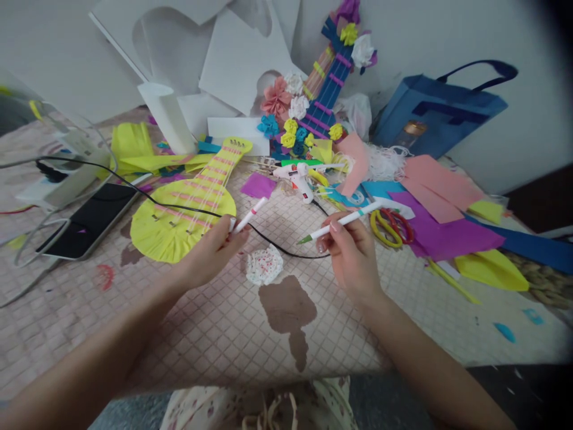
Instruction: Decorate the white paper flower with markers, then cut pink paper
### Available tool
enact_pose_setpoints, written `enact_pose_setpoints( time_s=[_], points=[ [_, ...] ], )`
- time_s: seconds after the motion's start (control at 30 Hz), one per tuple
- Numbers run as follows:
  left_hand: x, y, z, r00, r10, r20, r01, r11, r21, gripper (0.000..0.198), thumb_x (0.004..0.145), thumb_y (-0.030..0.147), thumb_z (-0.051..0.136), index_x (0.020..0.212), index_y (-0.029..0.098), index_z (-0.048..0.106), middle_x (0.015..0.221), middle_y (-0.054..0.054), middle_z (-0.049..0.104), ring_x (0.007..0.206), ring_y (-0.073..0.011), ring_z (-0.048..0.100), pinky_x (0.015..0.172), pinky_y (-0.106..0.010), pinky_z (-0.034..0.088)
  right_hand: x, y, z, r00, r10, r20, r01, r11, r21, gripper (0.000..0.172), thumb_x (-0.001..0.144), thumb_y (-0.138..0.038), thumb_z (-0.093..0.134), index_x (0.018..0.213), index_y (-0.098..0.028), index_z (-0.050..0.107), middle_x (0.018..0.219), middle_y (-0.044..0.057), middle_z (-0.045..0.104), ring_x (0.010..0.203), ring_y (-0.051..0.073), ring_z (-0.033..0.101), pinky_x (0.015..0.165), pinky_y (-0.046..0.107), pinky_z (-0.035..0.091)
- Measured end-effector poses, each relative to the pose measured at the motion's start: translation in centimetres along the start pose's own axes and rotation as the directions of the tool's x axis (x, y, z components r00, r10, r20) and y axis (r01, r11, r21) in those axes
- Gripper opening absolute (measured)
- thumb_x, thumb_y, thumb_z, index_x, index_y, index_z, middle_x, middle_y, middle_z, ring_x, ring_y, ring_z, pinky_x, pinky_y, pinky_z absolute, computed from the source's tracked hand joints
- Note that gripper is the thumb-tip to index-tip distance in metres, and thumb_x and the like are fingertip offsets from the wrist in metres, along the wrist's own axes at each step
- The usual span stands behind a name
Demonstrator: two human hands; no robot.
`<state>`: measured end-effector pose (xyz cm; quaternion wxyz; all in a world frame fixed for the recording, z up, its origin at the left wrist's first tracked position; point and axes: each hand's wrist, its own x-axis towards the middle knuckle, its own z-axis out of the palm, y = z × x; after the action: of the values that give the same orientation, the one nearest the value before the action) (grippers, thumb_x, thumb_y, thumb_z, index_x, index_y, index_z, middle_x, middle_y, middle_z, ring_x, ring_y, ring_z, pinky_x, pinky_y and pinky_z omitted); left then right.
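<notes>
My left hand (219,245) is closed around a white marker with a pink band (251,215), which points up and to the right. A small white piece, perhaps a cap, pokes out by its fingers. In my right hand (353,254) a white brush-tip marker with a green band (344,221) is pinched, its uncapped green tip aimed left. Between the hands, on the tablecloth, lies a crumpled white paper rosette (264,265) speckled with red. A yellow paper guitar (179,221) with pink stripes and white strings lies just behind my left hand.
A white glue gun (299,179) lies mid-table, its black cable (286,251) crossing between my hands. Yellow-handled scissors (385,230) sit right, near purple paper (441,230). A phone (92,221) lies left. A blue decorated guitar (331,89) and blue bag (439,116) stand behind.
</notes>
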<state>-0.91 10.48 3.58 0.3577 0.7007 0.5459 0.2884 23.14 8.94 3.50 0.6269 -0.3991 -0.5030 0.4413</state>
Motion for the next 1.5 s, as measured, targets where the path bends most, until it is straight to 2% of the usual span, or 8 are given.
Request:
enact_pose_setpoints(
  time_s=[0.3, 0.47, 0.6, 0.83, 0.97, 1.1, 1.33, 1.5],
  points=[
    [0.1, 0.5, -1.0, 0.992, -0.018, 0.122, 0.042, 0.979, -0.201, 0.028, 0.089, 0.042, 0.046, 0.087, 0.016, 0.056, 0.069, 0.001, 0.049, 0.06, -0.012, 0.045, 0.057, -0.027, 0.039, -0.8, 0.5, 0.6, 0.986, 0.088, 0.142, -0.091, 0.996, 0.013, 0.011, 0.09, -0.03, 0.056, 0.092, -0.022, 0.062, 0.071, -0.002, 0.059, 0.062, 0.011, 0.055, 0.058, 0.026, 0.048],
    [0.2, 0.2, -1.1, 0.994, -0.035, 0.1, 0.048, 0.99, -0.134, 0.028, 0.088, 0.042, 0.046, 0.073, 0.018, 0.048, 0.059, 0.005, 0.038, 0.054, -0.01, 0.036, 0.052, -0.025, 0.032, -0.8, 0.8, 0.5, 0.988, 0.109, 0.111, -0.105, 0.994, -0.04, 0.011, 0.088, -0.031, 0.059, 0.093, -0.021, 0.061, 0.064, -0.004, 0.054, 0.058, 0.011, 0.053, 0.057, 0.025, 0.046],
    [0.1, 0.1, -1.4, 0.989, -0.111, 0.098, 0.114, 0.993, -0.023, 0.03, 0.086, 0.044, 0.046, 0.076, 0.018, 0.057, 0.054, 0.006, 0.031, 0.05, -0.0106, 0.035, 0.049, -0.024, 0.028, -0.7, 1.4, 0.4, 0.987, 0.123, 0.099, -0.119, 0.992, -0.042, 0.01, 0.088, -0.03, 0.059, 0.094, -0.022, 0.058, 0.066, -0.005, 0.055, 0.057, 0.01, 0.054, 0.056, 0.025, 0.045],
    [-0.1, 0.1, -1.4, 0.976, -0.149, 0.156, 0.109, 0.965, 0.237, 0.04, 0.088, 0.044, 0.04, 0.063, 0.018, 0.056, 0.056, 0.0, 0.053, 0.053, -0.0142, 0.05, 0.053, -0.026, 0.034, -0.6, 1.7, 0.6, 0.976, 0.16, 0.148, -0.156, 0.987, -0.04, 0.009, 0.088, -0.03, 0.06, 0.089, -0.021, 0.059, 0.065, -0.005, 0.056, 0.057, 0.01, 0.053, 0.055, 0.023, 0.043],
    [0.0, -0.1, -1.3, 0.966, -0.16, 0.201, 0.116, 0.97, 0.213, 0.042, 0.089, 0.045, 0.039, 0.064, 0.018, 0.059, 0.057, 0.0, 0.054, 0.053, -0.0144, 0.05, 0.055, -0.026, 0.036, -0.5, 1.7, 0.6, 0.976, 0.173, 0.132, -0.172, 0.985, -0.014, 0.009, 0.087, -0.029, 0.062, 0.088, -0.021, 0.06, 0.065, -0.005, 0.056, 0.056, 0.009, 0.053, 0.054, 0.022, 0.043],
    [0.1, 0.0, -1.6, 0.978, -0.035, 0.207, 0.029, 0.999, 0.034, 0.033, 0.086, 0.043, 0.046, 0.087, 0.019, 0.068, 0.07, 0.0, 0.061, 0.065, -0.0151, 0.054, 0.06, -0.025, 0.04, -0.5, 1.6, 0.6, 0.978, 0.171, 0.119, -0.172, 0.985, 0.001, 0.008, 0.086, -0.028, 0.063, 0.087, -0.021, 0.06, 0.064, -0.005, 0.056, 0.055, 0.009, 0.052, 0.055, 0.023, 0.043],
    [-0.6, 0.9, -1.9, 0.854, 0.112, 0.508, -0.007, 0.979, -0.204, 0.044, 0.092, 0.041, 0.042, 0.123, 0.015, 0.057, 0.059, 0.006, 0.035, 0.052, -0.0086, 0.032, 0.046, -0.02, 0.029, -1.3, 0.8, 1.4, 0.961, 0.138, 0.24, -0.174, 0.976, 0.133, 0.011, 0.09, -0.03, 0.056, 0.091, -0.021, 0.062, 0.068, -0.002, 0.059, 0.06, 0.011, 0.055, 0.059, 0.025, 0.046],
    [-0.7, 1.0, -1.8, 0.791, 0.171, 0.588, -0.015, 0.965, -0.261, 0.045, 0.094, 0.043, 0.042, 0.123, 0.011, 0.055, 0.061, 0.007, 0.03, 0.053, -0.0078, 0.03, 0.045, -0.019, 0.026, -1.9, 1.0, 1.7, 0.938, 0.15, 0.311, -0.193, 0.974, 0.114, 0.013, 0.091, -0.031, 0.054, 0.092, -0.021, 0.063, 0.069, -0.002, 0.06, 0.062, 0.012, 0.056, 0.061, 0.026, 0.046]
  ],
)
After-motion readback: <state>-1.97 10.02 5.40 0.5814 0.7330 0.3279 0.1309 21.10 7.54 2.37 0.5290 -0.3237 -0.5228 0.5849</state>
